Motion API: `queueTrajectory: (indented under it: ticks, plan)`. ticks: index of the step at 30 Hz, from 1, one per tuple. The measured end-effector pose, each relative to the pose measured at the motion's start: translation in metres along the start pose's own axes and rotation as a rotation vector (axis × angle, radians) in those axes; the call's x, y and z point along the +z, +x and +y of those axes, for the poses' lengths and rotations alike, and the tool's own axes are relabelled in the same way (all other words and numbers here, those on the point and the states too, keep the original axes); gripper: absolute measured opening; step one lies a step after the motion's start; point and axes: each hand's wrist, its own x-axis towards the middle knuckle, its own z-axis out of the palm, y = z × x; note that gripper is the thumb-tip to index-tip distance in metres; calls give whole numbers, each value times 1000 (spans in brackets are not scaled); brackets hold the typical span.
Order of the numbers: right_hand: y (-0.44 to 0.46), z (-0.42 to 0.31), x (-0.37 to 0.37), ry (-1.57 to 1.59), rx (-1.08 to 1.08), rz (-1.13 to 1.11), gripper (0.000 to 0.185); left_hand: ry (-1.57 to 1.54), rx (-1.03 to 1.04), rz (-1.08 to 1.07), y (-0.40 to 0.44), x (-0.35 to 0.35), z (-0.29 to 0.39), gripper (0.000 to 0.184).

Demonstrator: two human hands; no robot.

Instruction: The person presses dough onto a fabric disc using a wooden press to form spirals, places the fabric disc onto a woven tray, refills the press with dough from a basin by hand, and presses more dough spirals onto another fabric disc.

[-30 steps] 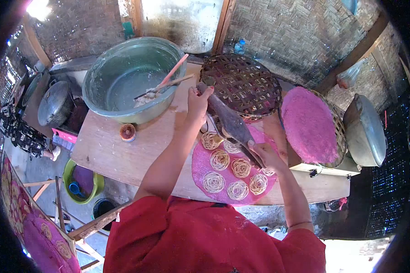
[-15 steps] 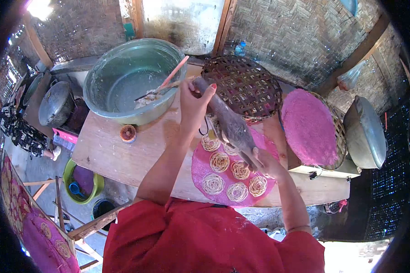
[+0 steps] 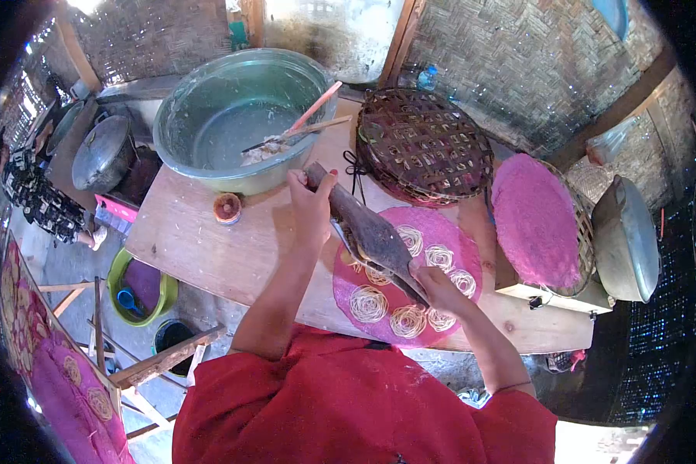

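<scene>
A long, dark wooden hand press (image 3: pixel 375 236), wide in the middle and narrow at its ends, is held slantwise above a round pink mesh sheet (image 3: pixel 398 220). My left hand (image 3: pixel 314 203) is closed around its upper left end. At the lower right end, my right hand (image 3: pixel 438 290) grips it with the fingers wrapped round. Several pale nests of thin strands, such as one coiled nest (image 3: pixel 369 303), lie on the sheet. The press hides part of the sheet and some of the nests.
A large green basin (image 3: pixel 174 158) holds an orange-handled tool and white paste. Behind the sheet sits a woven basket (image 3: pixel 425 147). To the right are a pink mesh-covered pile (image 3: pixel 535 220) and a metal pan (image 3: pixel 628 240). A small jar (image 3: pixel 227 208) stands near the basin; a person is far left.
The press has moved down and left relative to the sheet, both hands still on it. My left hand has closed more firmly round its end. The whole view has shifted slightly.
</scene>
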Motion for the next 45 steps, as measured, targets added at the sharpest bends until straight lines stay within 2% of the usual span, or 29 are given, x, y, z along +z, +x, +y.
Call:
queueTrajectory:
  ticks: [5, 7, 10, 14, 16, 19, 23, 26, 29, 33, 35, 36, 37, 38, 39, 40, 41, 42, 43, 44, 45]
  plan:
    - [-29, -20, 0, 10, 40, -56, 63, -41, 20, 1, -15, -5, 6, 37]
    - [-31, -22, -7, -28, 47, -61, 62, -147, 34, 18, -19, -2, -2, 35]
    - [-26, -25, -9, -115, 22, 62, 59, -201, 12, -28, -14, 8, 1, 34]
    - [-9, -15, -4, -93, -31, 65, 59, -169, 25, -62, 1, 3, 5, 35]
    - [-11, -18, 4, -86, -13, 66, 58, -143, 98, -79, -2, 2, 20, 39]
    - [-21, -22, 8, -104, 3, 77, 57, -93, 104, -37, -10, -6, 22, 40]
    - [-30, -20, -3, -120, 62, 33, 58, -130, 25, 47, -23, -4, 6, 36]
    - [-14, -7, -7, -286, 35, 115, 56, -163, -11, 33, -14, -5, -17, 36]
    - [7, 4, 4, -103, 11, 139, 52, -159, 21, -23, -1, -11, -29, 36]
    - [19, 7, 12, -95, -41, 148, 50, -68, -7, -5, 4, -12, -8, 36]
    - [17, 4, 10, 23, -103, 54, 49, 90, 201, -75, 5, -6, 14, 39]
    - [10, -2, 8, 31, -103, 62, 49, -3, 260, -152, -1, 4, 35, 39]
    - [-1, -12, 4, 88, -170, 57, 51, -2, 256, -165, -8, 13, 56, 39]
    - [-11, -18, -1, 145, -236, 53, 54, -142, 211, -229, -15, 22, 76, 43]
    - [-18, -17, -7, 151, -234, 65, 54, -284, 163, -291, -23, 29, 94, 48]
    - [-27, -14, -16, 162, -246, 107, 59, -285, 155, -302, -33, 38, 111, 48]
    - [-37, -11, -24, 173, -256, 148, 65, -408, 70, -399, -42, 45, 128, 50]
    - [-51, -14, -30, 176, -253, 157, 65, -532, -16, -492, -49, 49, 134, 52]
    - [-69, -19, -36, 314, -368, 87, 72, -535, -23, -498, -52, 43, 121, 52]
    - [-84, -15, -42, 452, -482, 16, 79, -214, 70, -575, -53, 29, 97, 44]
    - [-93, 8, -49, 523, -536, 18, 78, 110, 161, -643, -56, 15, 75, 38]
